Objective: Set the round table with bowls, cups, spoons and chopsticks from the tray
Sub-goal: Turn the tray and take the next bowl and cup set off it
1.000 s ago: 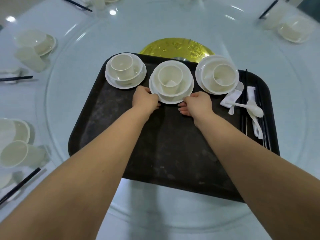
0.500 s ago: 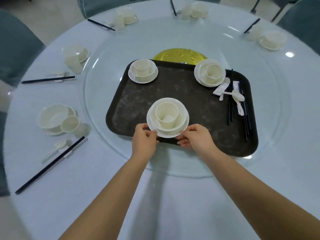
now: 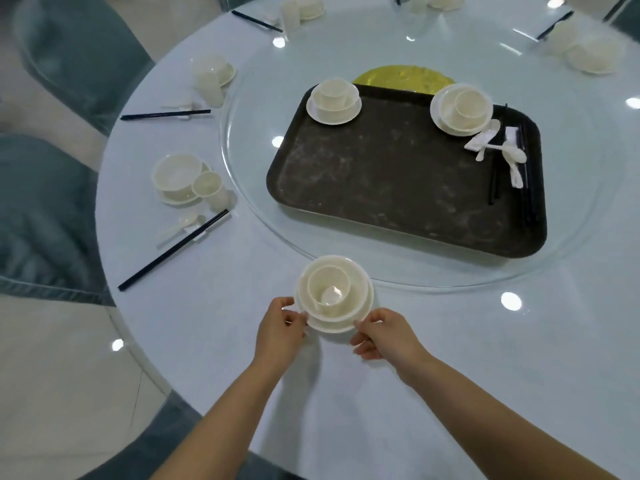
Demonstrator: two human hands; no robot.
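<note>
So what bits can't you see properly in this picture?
All in the head view:
- Plate under the held stack: mostly covered by the bowl and both hands, left hand, right hand.
- Far settings: blurred and cut off by the top edge, so their pieces can't be counted.
- Chopsticks on the tray: dark on dark, number unclear.
- Gold disc: its near half is hidden by the tray.

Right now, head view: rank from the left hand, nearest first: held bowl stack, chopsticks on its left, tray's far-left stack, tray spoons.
1. Held bowl stack, touching the left hand.
2. Chopsticks, on the table to its left.
3. Far-left stack, tray's far corner.
4. Spoons, tray's far right.
</note>
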